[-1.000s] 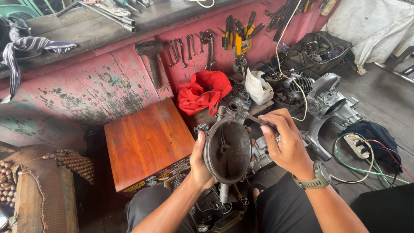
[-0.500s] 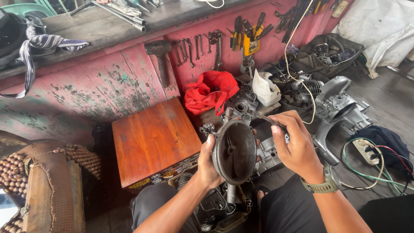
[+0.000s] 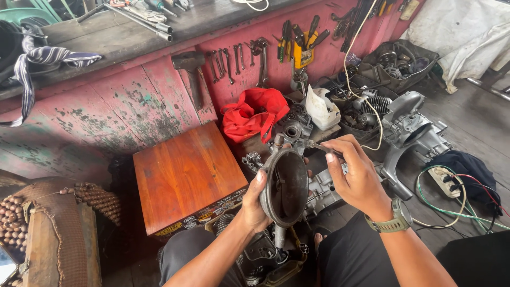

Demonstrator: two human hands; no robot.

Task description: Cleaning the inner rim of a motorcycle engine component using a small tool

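Little moved: left hand [image 3: 255, 204] still grips cover [image 3: 287, 187], right hand [image 3: 356, 178] pinches tool [image 3: 319, 146]; cover may slip, one-handed hold.

One view only, from a camera worn on the person's head. It looks steeply down and forward, close over both forearms. The fingers [image 3: 340, 154] sit just right of the frame's middle. Beyond the fingers rises a red wall [image 3: 133, 106] hung with tools; left of them a wooden box [image 3: 186, 170]; right of them, floor [image 3: 467, 122].
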